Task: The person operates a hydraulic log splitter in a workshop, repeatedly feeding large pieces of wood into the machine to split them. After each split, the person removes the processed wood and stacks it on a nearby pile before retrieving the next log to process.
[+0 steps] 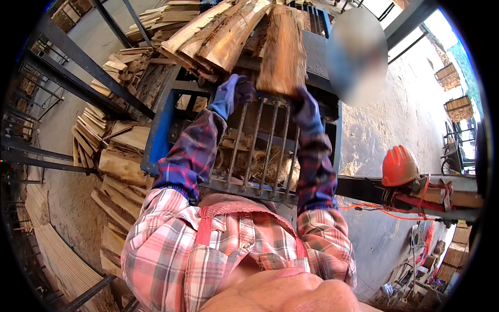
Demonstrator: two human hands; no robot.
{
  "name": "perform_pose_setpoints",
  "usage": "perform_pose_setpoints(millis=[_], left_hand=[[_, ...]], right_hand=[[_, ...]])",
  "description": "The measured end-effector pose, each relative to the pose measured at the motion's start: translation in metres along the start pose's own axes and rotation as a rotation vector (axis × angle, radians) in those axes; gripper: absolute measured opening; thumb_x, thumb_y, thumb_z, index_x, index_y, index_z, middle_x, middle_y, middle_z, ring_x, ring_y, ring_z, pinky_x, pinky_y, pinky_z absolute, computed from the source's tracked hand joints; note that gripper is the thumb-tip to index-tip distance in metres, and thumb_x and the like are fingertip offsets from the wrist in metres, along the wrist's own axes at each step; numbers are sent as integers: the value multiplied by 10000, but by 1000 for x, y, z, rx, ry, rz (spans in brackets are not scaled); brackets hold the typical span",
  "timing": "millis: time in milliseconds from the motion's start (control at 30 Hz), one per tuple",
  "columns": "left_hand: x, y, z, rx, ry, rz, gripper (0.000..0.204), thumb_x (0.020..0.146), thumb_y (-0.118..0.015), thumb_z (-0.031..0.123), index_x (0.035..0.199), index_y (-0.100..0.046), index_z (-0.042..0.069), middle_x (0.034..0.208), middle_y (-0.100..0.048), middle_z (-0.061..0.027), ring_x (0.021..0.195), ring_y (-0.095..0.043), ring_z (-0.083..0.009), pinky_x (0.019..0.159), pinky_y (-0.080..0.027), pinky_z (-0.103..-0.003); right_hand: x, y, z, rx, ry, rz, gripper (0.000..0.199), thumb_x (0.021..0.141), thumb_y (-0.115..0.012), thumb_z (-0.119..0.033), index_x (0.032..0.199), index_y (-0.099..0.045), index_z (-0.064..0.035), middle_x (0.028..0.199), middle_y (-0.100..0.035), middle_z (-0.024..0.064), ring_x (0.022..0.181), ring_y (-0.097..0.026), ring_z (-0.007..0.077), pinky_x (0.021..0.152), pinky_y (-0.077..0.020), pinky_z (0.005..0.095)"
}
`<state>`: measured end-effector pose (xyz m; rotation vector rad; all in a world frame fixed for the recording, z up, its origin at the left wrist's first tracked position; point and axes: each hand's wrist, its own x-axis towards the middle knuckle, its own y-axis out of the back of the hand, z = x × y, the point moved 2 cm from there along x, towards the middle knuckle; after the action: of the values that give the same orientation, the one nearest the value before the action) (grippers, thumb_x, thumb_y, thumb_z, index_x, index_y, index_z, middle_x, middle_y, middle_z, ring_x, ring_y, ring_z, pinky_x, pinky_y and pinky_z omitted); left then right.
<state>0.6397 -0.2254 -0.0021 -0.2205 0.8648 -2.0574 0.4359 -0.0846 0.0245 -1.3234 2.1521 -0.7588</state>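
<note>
Pink plaid shirt (171,234) sits before the barred grate (244,191). At the grate's far end is a bark-covered log (283,49), roughly aligned with the bars, presumably for support. Gloved and apart, the right hand (307,110) meets its near corner, likely steadying it; the left hand (231,94) curls near split logs (226,44), any grip unclear.

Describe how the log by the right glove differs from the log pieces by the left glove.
The right log is a single piece; the left log pieces lie bunched together. The right log points nearly straight ahead; the left log pieces slant rightward. Both are rough wood.
</note>
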Motion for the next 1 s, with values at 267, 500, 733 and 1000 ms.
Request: perform_pose_setpoints(millis=[267, 500, 733, 1000], left_hand=[[-110, -27, -130, 930, -320, -25, 736, 860, -703, 397, 1370, -429, -59, 1292, -574, -177, 1178, -543, -222, 1010, -416, -327], [-195, 50, -109, 726, -340, 147, 558, 877, -709, 319, 1288, -549, -23, 1179, -644, -114, 1058, -558, -141, 933, -455, -279], [-197, 138, -90, 453, -249, 298, 633, 861, -733, 253, 1319, -476, -100, 1232, -601, -139, 1091, -575, -191, 977, -457, -289], [-158, 110, -96, 1499, -809, 509, 357, 850, -637, 193, 1151, -616, 2, 1148, -618, -201, 1048, -599, -367, 940, -477, -381]], right_hand=[[-222, 93, 138, -160, -155, 201, 282, 932, -627, -303, 1126, -603, -100, 959, -685, 57, 800, -686, 227, 620, -522, 328], [-260, 40, 164, -325, -201, 9, 611, 865, -716, -229, 1336, -446, 52, 1319, -521, 142, 1149, -550, 238, 945, -480, 400], [-228, -23, 179, -1568, 477, -419, 884, 708, -780, -421, 1389, -380, -23, 1492, -299, 228, 1311, -390, 365, 1037, -395, 461], [-162, -3, 223, -1906, 665, -247, 632, 750, -679, -362, 1315, -525, -124, 1445, -417, 116, 1282, -404, 389, 1087, -311, 511]])
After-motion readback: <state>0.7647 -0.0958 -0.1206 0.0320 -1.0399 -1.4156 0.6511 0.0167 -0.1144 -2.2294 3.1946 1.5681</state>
